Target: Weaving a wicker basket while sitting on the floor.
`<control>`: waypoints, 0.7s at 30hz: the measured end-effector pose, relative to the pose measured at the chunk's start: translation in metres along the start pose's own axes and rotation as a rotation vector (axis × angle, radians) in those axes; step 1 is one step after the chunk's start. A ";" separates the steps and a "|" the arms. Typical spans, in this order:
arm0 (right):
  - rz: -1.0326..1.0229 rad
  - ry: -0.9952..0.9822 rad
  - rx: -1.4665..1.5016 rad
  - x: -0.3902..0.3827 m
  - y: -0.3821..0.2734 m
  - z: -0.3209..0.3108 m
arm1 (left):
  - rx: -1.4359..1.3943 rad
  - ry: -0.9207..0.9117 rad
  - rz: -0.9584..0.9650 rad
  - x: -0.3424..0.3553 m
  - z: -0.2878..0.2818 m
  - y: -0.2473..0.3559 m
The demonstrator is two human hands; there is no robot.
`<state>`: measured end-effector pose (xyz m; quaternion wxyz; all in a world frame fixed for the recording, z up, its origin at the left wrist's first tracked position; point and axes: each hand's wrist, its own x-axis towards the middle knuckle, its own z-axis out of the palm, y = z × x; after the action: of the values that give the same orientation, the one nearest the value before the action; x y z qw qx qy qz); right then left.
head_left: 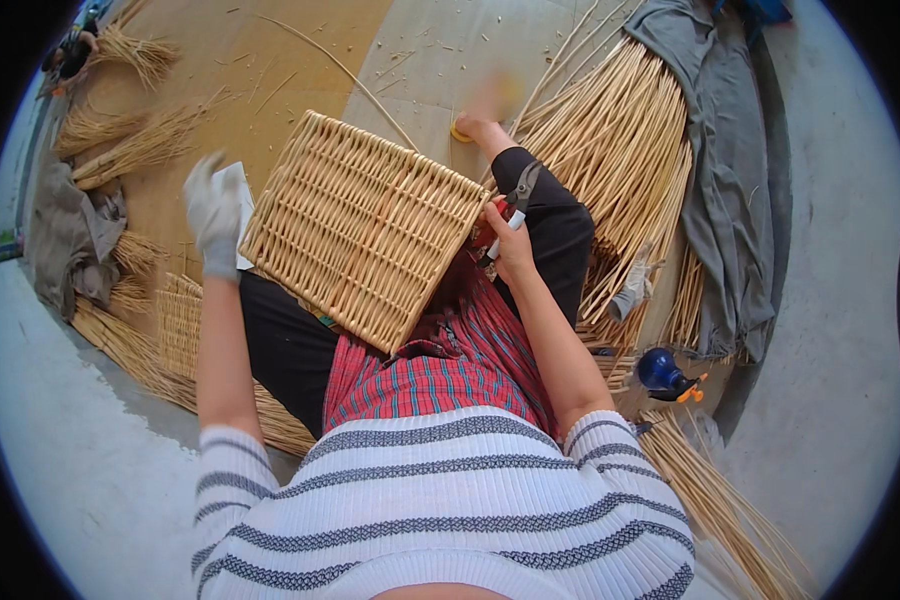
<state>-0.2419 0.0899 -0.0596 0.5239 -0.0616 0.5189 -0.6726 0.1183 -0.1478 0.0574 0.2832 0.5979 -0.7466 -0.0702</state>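
Observation:
A woven wicker piece [365,225], pale and rectangular like a basket's base or side, rests tilted across my lap. Beyond its left edge is my left hand [213,215] in a white glove, blurred by motion, with its fingers looking stretched out and apart. A flat white sheet [240,205] shows between that hand and the wicker. My bare right hand [513,245] is closed around pruning shears [518,200] at the wicker's right corner, blades pointing up and away from me. Something red beside the shears is partly hidden. One long rod [345,75] arcs beyond the wicker's far edge.
A big bundle of peeled rods [620,130] lies at the right beside grey cloth [725,200]. Near my right knee are a glove [630,290] and a blue spray bottle [660,372]. More rods [150,150] and another woven piece [178,325] lie at left. Offcuts dot the floor.

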 end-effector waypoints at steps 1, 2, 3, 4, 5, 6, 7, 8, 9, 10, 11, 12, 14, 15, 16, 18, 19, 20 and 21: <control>0.003 0.023 0.004 0.001 0.001 -0.009 | -0.147 -0.140 -0.114 0.025 0.028 0.037; 0.075 -0.049 0.070 0.004 0.003 -0.014 | -0.050 -0.223 -0.063 0.043 0.058 0.048; 0.153 -0.141 0.133 0.010 0.006 -0.014 | -0.050 -0.285 -0.126 0.060 0.093 0.041; 0.139 -0.146 0.146 0.014 0.012 -0.010 | -0.053 -0.345 -0.192 0.071 0.124 0.033; 0.150 -0.146 0.142 0.013 0.013 -0.009 | -0.049 -0.349 -0.202 0.077 0.147 0.035; 0.201 -0.135 0.181 0.010 0.011 -0.002 | 0.095 -0.474 -0.277 0.083 0.162 0.039; 0.246 -0.116 0.218 0.010 0.007 0.001 | 0.234 -0.604 -0.346 0.085 0.175 0.048; 0.278 -0.105 0.276 0.012 0.006 -0.008 | 0.225 -0.623 -0.338 0.080 0.185 0.068; 0.276 -0.084 0.270 0.016 0.007 -0.015 | 0.332 -0.524 -0.360 0.071 0.191 0.085; 0.276 -0.050 0.230 0.015 0.005 -0.012 | 0.449 -0.419 -0.391 0.065 0.190 0.092; 0.278 -0.016 0.189 0.015 0.004 -0.009 | 0.449 -0.433 -0.401 0.067 0.191 0.089; 0.247 0.013 0.144 0.018 0.005 -0.010 | 0.414 -0.471 -0.393 0.070 0.192 0.081; 0.290 -0.019 0.132 0.012 -0.015 0.012 | 0.372 -0.494 -0.394 0.072 0.185 0.061; 0.311 -0.040 0.129 0.011 -0.020 0.019 | 0.381 -0.497 -0.416 0.066 0.186 0.054; 0.335 -0.106 0.069 0.014 -0.014 -0.002 | 0.395 -0.513 -0.399 0.064 0.189 0.066; 0.351 -0.169 0.061 0.023 -0.011 -0.016 | 0.419 -0.526 -0.401 0.066 0.193 0.071; 0.361 -0.226 0.059 0.024 -0.013 -0.017 | 0.456 -0.515 -0.375 0.066 0.196 0.071; 0.351 -0.240 0.063 0.026 -0.012 -0.017 | 0.491 -0.505 -0.348 0.065 0.198 0.070; 0.362 -0.237 0.054 0.026 -0.011 -0.017 | 0.489 -0.514 -0.360 0.063 0.199 0.068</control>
<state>-0.2711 0.0802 -0.0710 0.6951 -0.0318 0.4380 -0.5692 -0.0486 -0.2340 -0.0566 -0.0806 0.7318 -0.6712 -0.0864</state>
